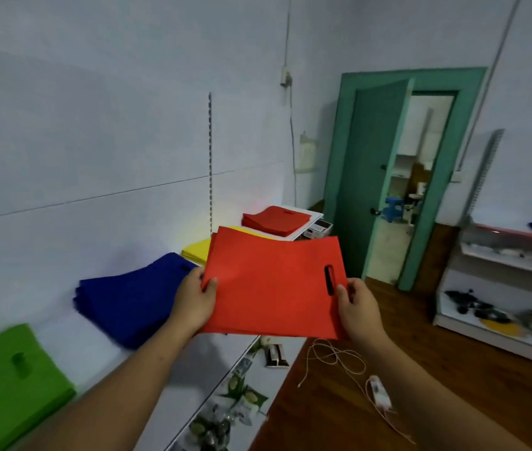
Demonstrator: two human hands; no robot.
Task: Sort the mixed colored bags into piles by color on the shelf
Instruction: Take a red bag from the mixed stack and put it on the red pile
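Gripping red bags (271, 288) out front with both bare forearms stretched forward, pinched at the left edge by left hand (193, 302), thumb on top and fingers underneath, and at the right edge by right hand (359, 310), thumb on top, fingers curled round the edge, wrists about level.

**Door ajar, cord on the floor, shelving at far right**

Saw a pale wall (95, 109) across the upper left of the frame, with a slotted metal rail (210, 157) running upright at centre. Noted a small switch box (285, 76) at upper centre, a thin cable (287, 34) rising from it. Found a green door (368, 177) ajar right of centre inside a green door frame (446, 177), a blue stool (391, 208) beyond the gap. Spotted a white cord (336, 356) looped on the wooden floor (453, 369) at lower right, joined to a white adapter (380, 393). Noted side shelving (502, 262) at far right carrying dark, blurred items.
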